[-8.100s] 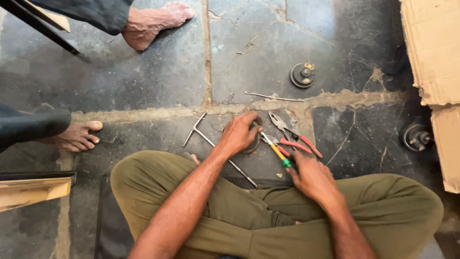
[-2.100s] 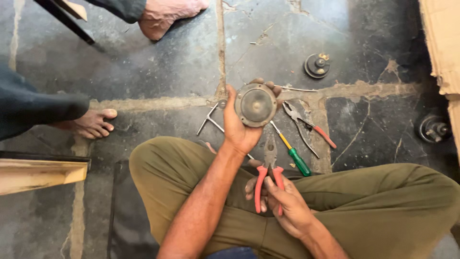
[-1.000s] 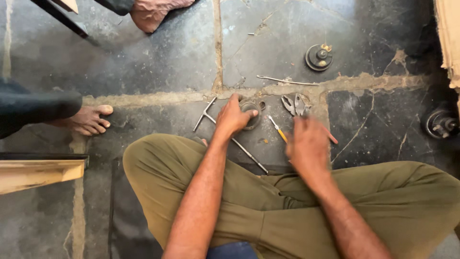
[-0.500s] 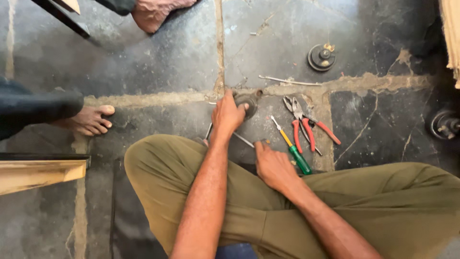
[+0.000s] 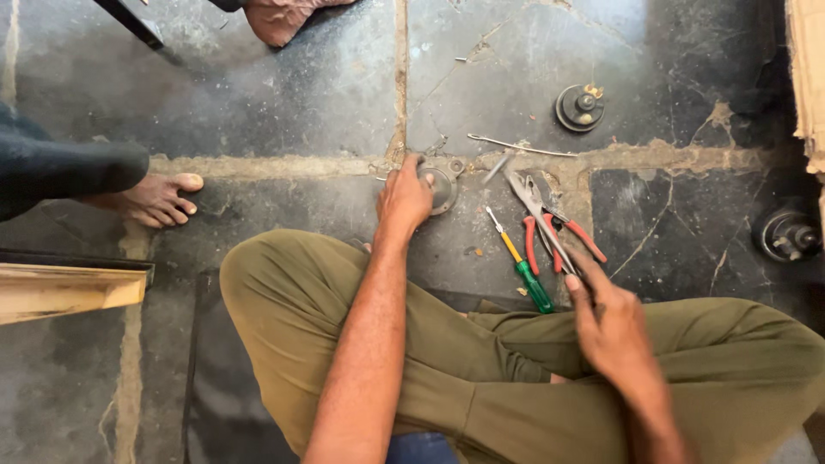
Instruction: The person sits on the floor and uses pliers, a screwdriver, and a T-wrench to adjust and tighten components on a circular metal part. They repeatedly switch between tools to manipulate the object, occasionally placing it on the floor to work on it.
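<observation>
Pressing down on a round, grey metal disc-shaped part (image 5: pixel 440 185), the left hand (image 5: pixel 404 199) has its fingers curled over the part's near edge, pinning it flat to the dark stone floor (image 5: pixel 301 94) right at a cement joint; prob. held that way so it can't slide or spin. Part lies just ahead of the person's crossed legs in olive trousers (image 5: pixel 284 344), within easy reach.

Right hand (image 5: pixel 612 331) is closed round the near end of a long grey metal tool (image 5: pixel 540 219), w/ thumb along the shaft; tool angles up-left toward the disc, tip just short of it. Can't tell exactly what kind of tool it is.

Beside it, laid out on the floor close to the right hand: red-handled pliers (image 5: pixel 559 236) and a screwdriver w/ yellow shaft and green handle (image 5: pixel 520 271), both parallel-ish, handles toward the person, so quick to grab. A thin bent metal wire (image 5: pixel 516 146) lies along the joint just beyond.

Further out: a small round dark metal hub w/ a brass bit on top (image 5: pixel 578 106), well apart; another similar round part (image 5: pixel 784 234) at right edge. Other people's bare feet (image 5: pixel 155 198) (image 5: pixel 284 17) at left and top, a pale wooden plank (image 5: pixel 60 292) at left, cardboard (image 5: pixel 808 77) top right.
</observation>
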